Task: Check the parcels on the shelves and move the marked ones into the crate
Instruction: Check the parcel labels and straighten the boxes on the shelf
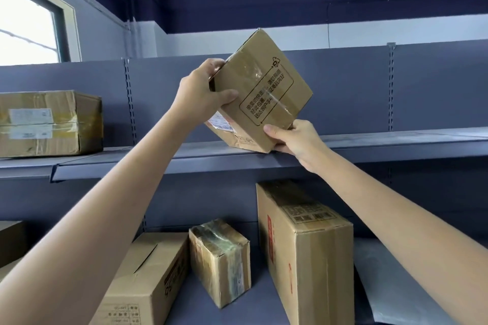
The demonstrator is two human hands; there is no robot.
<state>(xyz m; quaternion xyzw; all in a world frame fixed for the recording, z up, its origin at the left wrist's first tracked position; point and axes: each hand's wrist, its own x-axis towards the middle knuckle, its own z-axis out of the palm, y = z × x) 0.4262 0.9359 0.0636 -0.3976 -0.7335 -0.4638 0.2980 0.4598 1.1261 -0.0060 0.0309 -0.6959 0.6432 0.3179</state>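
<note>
Grey shelf (369,140) (boxes (219,261) below): both hands tilt parcel (261,90).

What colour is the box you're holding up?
Plain cardboard brown, with dark printed writing and clear tape, on the held box; the head view shows it.

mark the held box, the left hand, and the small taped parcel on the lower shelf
held box (264,87), head view, centre of its printed face
left hand (200,92), head view, back of the hand
small taped parcel (220,261), head view, its taped front face
</note>
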